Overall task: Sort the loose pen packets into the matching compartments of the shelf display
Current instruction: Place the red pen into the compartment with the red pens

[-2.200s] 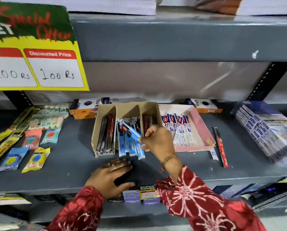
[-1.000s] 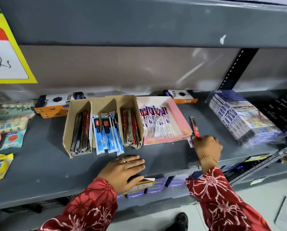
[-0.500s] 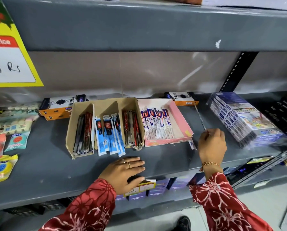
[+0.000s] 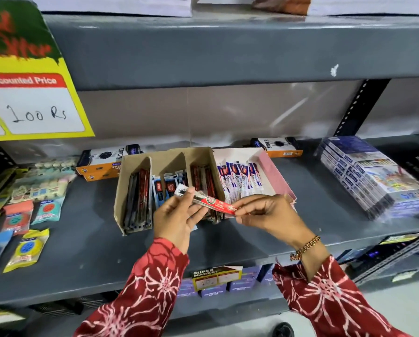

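We've got one loose pen packet (image 4: pixel 209 201) pinched at both ends: left hand (image 4: pixel 176 218) clamps the clear/black end at approx 10 o'clock, right hand (image 4: pixel 268 216) clamps the red end at 4 o'clock, so the packet sits slanted in the air just in front of the cardboard display box (image 4: pixel 133 190) on the grey shelf (image 4: pixel 86 251). Neither hand is empty; both are closed on the same packet. The box has 3 compartments: left one w/ dark and red packets, middle w/ blue packets, right w/ red/black packets (image 4: pixel 204 178). To the box's 3 o'clock is a pink tray (image 4: pixel 274 173) of white-blue packets. Judging by colour, ours prob. matches the right compartment, tho the left one has red in it too, so we should check the print first. To do it well: turn the packet lengthwise to the slot, let the left hand go, then slide it in w/ the right, same way up as its neighbours, w/o bending it or pushing others out. Readable writing: yellow sign (image 4: pixel 30 105) at 10 o'clock says "Discounted Price" and "100 Rs"; orange boxes (image 4: pixel 101 164) behind say "TRIO"; shelf-edge tag (image 4: pixel 215 276) at 6 o'clock reads "SUPER MARKET". The packet's own print is too blurred to read.
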Action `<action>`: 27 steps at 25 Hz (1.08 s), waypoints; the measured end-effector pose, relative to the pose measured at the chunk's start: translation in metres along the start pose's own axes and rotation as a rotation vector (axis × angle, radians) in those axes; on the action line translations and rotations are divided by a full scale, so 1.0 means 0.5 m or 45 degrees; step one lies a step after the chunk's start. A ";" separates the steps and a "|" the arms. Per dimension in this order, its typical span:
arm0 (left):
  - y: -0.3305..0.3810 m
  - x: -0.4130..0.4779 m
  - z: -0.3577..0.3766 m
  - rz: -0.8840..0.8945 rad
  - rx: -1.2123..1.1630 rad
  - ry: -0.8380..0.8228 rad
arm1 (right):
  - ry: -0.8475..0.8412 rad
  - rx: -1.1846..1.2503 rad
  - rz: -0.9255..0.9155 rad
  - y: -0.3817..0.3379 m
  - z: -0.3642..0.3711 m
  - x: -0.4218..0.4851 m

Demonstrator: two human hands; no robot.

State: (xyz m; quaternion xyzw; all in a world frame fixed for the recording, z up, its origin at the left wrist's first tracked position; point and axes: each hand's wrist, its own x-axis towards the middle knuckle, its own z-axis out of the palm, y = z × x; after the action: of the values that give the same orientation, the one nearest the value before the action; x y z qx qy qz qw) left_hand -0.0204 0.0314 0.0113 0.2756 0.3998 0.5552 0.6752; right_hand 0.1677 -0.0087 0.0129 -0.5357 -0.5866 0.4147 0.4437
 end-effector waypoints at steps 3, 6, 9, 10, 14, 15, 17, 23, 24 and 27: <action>0.005 0.001 -0.007 0.046 -0.043 0.065 | -0.043 -0.025 0.069 -0.008 -0.007 0.001; 0.010 0.004 -0.017 0.113 -0.101 0.074 | -0.088 -0.045 0.152 -0.013 -0.021 0.001; 0.009 0.006 -0.018 0.164 -0.076 0.018 | 0.022 0.050 0.145 -0.017 -0.031 0.004; 0.005 0.003 -0.023 0.172 -0.016 0.001 | 0.108 0.119 0.128 -0.020 -0.030 0.008; -0.049 -0.007 -0.088 0.346 0.926 -0.349 | 0.386 0.307 0.188 -0.019 0.000 0.032; -0.057 -0.009 -0.108 0.405 1.315 -0.552 | 0.407 0.304 0.231 -0.019 0.013 0.043; -0.068 -0.002 -0.138 0.618 1.977 -0.884 | 0.424 0.124 0.267 -0.026 0.041 0.065; -0.094 0.030 -0.201 1.109 2.291 -1.078 | 0.151 -0.939 0.054 -0.042 0.108 0.124; -0.096 0.030 -0.203 1.123 2.256 -1.064 | 0.100 -1.020 0.090 -0.037 0.110 0.132; -0.100 0.031 -0.202 1.173 2.129 -1.026 | 0.036 -1.049 0.142 -0.017 0.099 0.139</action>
State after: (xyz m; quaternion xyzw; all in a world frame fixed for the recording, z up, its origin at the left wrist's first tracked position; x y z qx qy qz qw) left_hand -0.0785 0.0276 -0.0866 0.9479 0.2579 0.1716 0.0742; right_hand 0.1155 0.0594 0.0137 -0.7051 -0.6674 0.1614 0.1772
